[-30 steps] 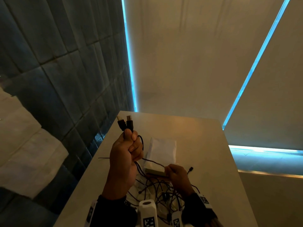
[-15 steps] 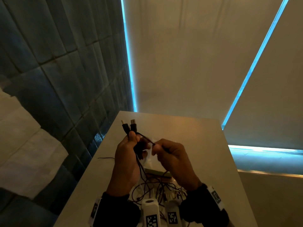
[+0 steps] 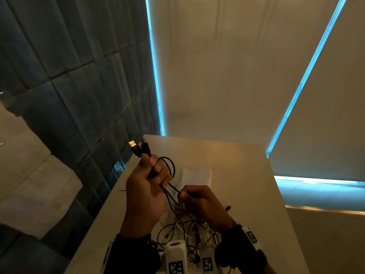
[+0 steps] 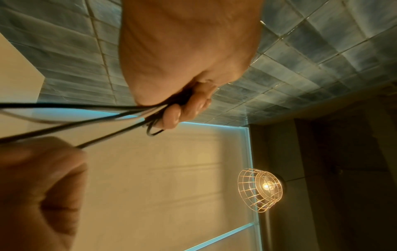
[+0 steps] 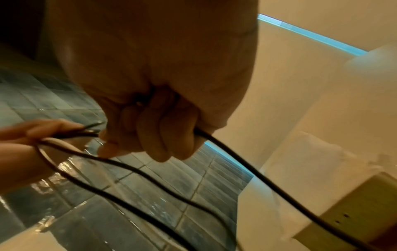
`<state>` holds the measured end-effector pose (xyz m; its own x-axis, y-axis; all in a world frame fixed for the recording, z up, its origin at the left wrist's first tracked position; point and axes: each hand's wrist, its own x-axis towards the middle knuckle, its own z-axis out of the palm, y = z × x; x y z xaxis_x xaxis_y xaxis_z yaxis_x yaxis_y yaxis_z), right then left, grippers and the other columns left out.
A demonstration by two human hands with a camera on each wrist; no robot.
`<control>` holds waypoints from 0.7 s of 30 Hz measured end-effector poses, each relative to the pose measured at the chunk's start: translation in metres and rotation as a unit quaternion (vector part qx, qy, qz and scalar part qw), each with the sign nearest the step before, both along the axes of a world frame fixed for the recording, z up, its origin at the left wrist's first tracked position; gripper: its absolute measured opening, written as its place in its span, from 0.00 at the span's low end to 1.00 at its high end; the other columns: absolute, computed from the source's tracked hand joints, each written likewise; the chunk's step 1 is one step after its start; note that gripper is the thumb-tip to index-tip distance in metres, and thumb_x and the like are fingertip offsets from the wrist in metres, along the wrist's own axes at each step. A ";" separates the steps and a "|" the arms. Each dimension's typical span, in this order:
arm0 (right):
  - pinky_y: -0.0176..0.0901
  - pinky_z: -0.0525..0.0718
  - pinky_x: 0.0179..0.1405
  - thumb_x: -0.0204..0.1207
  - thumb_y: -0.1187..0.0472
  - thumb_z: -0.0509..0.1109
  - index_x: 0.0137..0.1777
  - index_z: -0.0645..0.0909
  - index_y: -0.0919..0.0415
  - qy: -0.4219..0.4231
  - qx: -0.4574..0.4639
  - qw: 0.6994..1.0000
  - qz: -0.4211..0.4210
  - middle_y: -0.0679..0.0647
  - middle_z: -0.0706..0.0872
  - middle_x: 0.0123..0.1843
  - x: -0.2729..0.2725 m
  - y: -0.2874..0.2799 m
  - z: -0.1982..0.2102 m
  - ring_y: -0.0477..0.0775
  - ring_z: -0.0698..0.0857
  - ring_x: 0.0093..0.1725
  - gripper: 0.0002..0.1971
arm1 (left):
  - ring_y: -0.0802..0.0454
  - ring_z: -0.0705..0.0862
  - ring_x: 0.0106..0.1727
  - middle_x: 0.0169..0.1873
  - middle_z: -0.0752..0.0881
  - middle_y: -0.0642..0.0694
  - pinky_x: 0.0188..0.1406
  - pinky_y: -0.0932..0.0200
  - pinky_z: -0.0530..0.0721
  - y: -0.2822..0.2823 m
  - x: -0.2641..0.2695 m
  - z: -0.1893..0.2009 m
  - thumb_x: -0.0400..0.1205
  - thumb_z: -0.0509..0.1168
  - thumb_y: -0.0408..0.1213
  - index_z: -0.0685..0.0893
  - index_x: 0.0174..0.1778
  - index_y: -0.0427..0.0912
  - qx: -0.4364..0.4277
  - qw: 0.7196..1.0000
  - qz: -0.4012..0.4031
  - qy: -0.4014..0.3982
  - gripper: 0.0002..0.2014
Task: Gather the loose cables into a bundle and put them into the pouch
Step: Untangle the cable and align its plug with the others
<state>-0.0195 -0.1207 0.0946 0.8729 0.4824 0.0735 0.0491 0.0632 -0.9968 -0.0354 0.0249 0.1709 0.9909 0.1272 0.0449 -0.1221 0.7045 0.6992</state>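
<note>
— Where do we stand?

— Our left hand (image 3: 147, 191) has its fingers curled round a few gathered cables (image 3: 167, 186), plugs (image 3: 139, 148) sticking out above the fist. Our right hand (image 3: 203, 204) pinches one black strand, drawing it up.

— And the rest?

— Most of the tangle (image 3: 189, 230) lies loose on the table (image 3: 246, 175) by our wrists. The white pouch (image 3: 195, 176) lies flat beyond our hands, nothing in it that we can see. We judge ourselves early in the gathering.
</note>
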 end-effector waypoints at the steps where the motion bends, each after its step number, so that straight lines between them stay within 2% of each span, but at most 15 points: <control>1: 0.34 0.72 0.27 0.83 0.63 0.64 0.34 0.81 0.59 0.003 -0.006 1.000 -0.006 0.51 0.73 0.26 0.002 -0.001 -0.006 0.43 0.70 0.24 0.14 | 0.60 0.63 0.21 0.24 0.70 0.53 0.24 0.64 0.65 0.000 0.000 0.000 0.87 0.51 0.45 0.73 0.31 0.46 0.007 1.000 -0.002 -0.005 0.18; 5: 0.53 0.82 0.41 0.80 0.57 0.67 0.34 0.81 0.57 0.012 -0.042 0.999 -0.030 0.48 0.79 0.31 0.005 0.000 -0.027 0.50 0.78 0.34 0.13 | 0.60 0.60 0.20 0.22 0.67 0.53 0.23 0.63 0.61 -0.001 -0.003 -0.002 0.83 0.54 0.45 0.73 0.30 0.46 0.042 0.999 -0.007 -0.015 0.15; 6: 0.53 0.83 0.41 0.81 0.58 0.67 0.34 0.81 0.59 0.016 -0.046 0.998 -0.036 0.48 0.79 0.31 0.005 -0.001 -0.030 0.50 0.79 0.34 0.13 | 0.60 0.59 0.20 0.22 0.66 0.53 0.22 0.63 0.60 -0.001 -0.004 -0.002 0.82 0.55 0.45 0.73 0.30 0.45 0.044 0.999 -0.008 -0.016 0.15; 9: 0.30 0.78 0.32 0.83 0.67 0.63 0.33 0.77 0.64 0.027 -0.059 0.996 -0.055 0.43 0.79 0.26 0.006 -0.003 -0.035 0.40 0.78 0.27 0.15 | 0.60 0.60 0.19 0.20 0.66 0.53 0.20 0.65 0.61 0.000 -0.004 -0.002 0.80 0.56 0.45 0.72 0.31 0.44 0.045 0.999 -0.008 -0.017 0.14; 11: 0.24 0.75 0.29 0.83 0.71 0.61 0.32 0.75 0.65 0.039 -0.074 0.994 -0.068 0.41 0.79 0.21 0.006 -0.005 -0.042 0.35 0.77 0.24 0.16 | 0.61 0.60 0.18 0.20 0.66 0.53 0.18 0.66 0.62 0.000 -0.004 -0.002 0.81 0.56 0.44 0.72 0.30 0.44 0.043 0.999 -0.008 -0.013 0.14; 17: 0.22 0.70 0.30 0.82 0.66 0.63 0.29 0.78 0.57 0.025 -0.162 0.981 -0.105 0.36 0.80 0.19 0.010 -0.011 -0.075 0.32 0.76 0.23 0.18 | 0.61 0.60 0.18 0.20 0.66 0.54 0.18 0.66 0.61 0.003 -0.004 -0.003 0.82 0.54 0.44 0.73 0.30 0.44 0.050 0.999 -0.008 -0.014 0.16; 21: 0.26 0.70 0.31 0.82 0.62 0.65 0.26 0.77 0.48 0.007 -0.208 0.969 -0.132 0.36 0.80 0.20 0.017 -0.015 -0.103 0.32 0.77 0.25 0.21 | 0.61 0.60 0.18 0.19 0.66 0.54 0.19 0.66 0.60 0.006 -0.003 -0.001 0.82 0.53 0.45 0.71 0.32 0.42 0.060 0.998 -0.006 -0.019 0.15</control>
<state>-0.0029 -0.1362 -0.0089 0.9692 0.2283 -0.0926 -0.0051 -0.3571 -0.9340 -0.0384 0.0305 0.1702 0.9896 0.1058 0.0972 -0.1420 0.6184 0.7730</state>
